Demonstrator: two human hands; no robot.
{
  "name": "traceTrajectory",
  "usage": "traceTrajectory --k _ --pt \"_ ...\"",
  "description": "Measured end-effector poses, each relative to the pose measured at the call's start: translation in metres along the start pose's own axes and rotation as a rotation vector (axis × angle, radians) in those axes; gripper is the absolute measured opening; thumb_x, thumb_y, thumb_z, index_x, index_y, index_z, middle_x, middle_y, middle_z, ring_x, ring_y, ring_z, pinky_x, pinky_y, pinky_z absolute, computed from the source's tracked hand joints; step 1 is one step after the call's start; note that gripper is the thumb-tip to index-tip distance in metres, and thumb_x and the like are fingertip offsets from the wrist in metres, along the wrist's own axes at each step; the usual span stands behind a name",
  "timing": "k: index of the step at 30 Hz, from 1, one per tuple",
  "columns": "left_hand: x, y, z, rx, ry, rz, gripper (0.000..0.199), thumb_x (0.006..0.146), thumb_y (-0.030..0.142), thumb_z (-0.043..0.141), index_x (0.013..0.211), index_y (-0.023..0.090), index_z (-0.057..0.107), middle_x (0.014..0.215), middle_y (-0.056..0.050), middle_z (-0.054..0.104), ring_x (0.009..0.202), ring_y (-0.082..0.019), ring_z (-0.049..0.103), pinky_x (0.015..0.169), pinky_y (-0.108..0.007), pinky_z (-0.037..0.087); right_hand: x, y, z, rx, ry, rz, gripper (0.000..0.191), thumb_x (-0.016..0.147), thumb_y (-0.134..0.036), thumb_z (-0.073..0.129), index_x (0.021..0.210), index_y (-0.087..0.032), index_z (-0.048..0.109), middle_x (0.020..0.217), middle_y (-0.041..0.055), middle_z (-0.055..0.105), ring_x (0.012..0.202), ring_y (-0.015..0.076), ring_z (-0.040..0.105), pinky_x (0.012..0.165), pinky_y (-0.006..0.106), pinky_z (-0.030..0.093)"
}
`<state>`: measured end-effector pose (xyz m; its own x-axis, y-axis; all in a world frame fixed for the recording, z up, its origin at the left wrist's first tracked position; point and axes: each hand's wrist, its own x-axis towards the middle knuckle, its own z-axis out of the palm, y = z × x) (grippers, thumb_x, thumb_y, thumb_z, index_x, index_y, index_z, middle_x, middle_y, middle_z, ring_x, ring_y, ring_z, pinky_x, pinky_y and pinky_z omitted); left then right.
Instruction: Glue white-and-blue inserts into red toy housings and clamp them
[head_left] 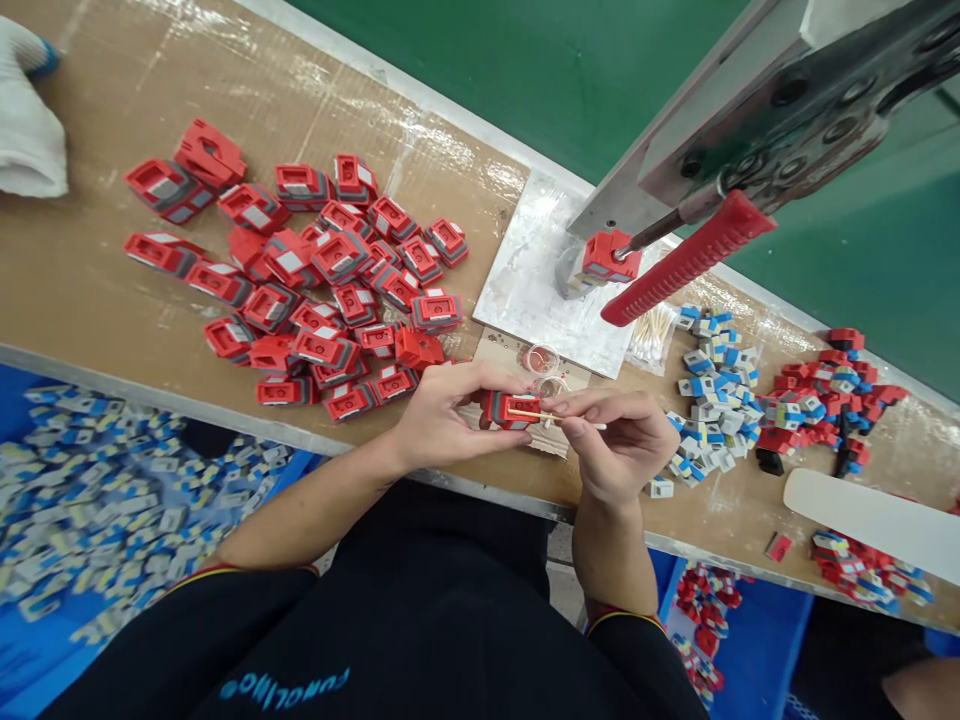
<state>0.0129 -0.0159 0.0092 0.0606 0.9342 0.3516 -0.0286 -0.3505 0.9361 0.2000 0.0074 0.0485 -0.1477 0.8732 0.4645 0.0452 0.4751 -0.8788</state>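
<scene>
My left hand (457, 412) grips a small red and grey plastic housing (501, 408) by its edges, over the front of the bench. In my right hand (621, 432) a thin cotton swab (551, 415) is pinched between thumb and fingers, one end lying against the recess of the housing. Just behind my hands, small round clear containers (540, 358) rest on a piece of cardboard (499, 348), one holding something reddish. Left of my left hand lies a pile of similar red housings (341, 255).
A toggle clamp with a red handle (686, 262) stands over a metal plate (525, 255), a red part beneath its tip. Cotton swabs (651, 335) and blue-white parts (709, 395) lie to the right. Blue bins (300, 462) sit below; a white glove (28, 120) lies far left.
</scene>
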Motion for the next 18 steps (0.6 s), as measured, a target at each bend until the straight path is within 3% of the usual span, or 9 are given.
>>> traceTrajectory --k 10,14,18 --pt "0.0026 0.0007 -0.0009 0.035 -0.003 0.045 0.034 0.075 0.031 0.1 0.102 0.02 0.082 0.096 -0.011 0.087 0.084 -0.024 0.083 0.078 -0.033 0.067 -0.0038 0.0 -0.0013 -0.061 0.009 -0.099 0.014 0.095 -0.022 0.081 0.093 -0.026 0.068 0.076 0.0007 0.082 0.066 0.0224 0.083 0.059 0.035 0.071" --pt "0.004 0.0015 -0.0008 0.09 0.053 0.122 0.032 0.075 0.033 0.1 0.098 0.02 0.081 0.084 -0.007 0.083 0.071 -0.018 0.077 0.065 -0.027 0.062 -0.0025 -0.0035 -0.0049 -0.151 -0.015 -0.184 0.016 0.093 -0.016 0.081 0.09 -0.026 0.069 0.069 -0.0013 0.079 0.058 0.0196 0.079 0.048 0.028 0.063" --pt "0.0038 0.0023 -0.0027 0.107 0.074 0.121 0.031 0.075 0.033 0.099 0.096 0.02 0.081 0.079 -0.004 0.078 0.065 -0.016 0.071 0.059 -0.025 0.057 -0.0011 -0.0051 -0.009 -0.182 -0.034 -0.213 0.019 0.09 -0.012 0.083 0.091 -0.026 0.069 0.068 -0.0023 0.078 0.056 0.019 0.078 0.047 0.027 0.06"
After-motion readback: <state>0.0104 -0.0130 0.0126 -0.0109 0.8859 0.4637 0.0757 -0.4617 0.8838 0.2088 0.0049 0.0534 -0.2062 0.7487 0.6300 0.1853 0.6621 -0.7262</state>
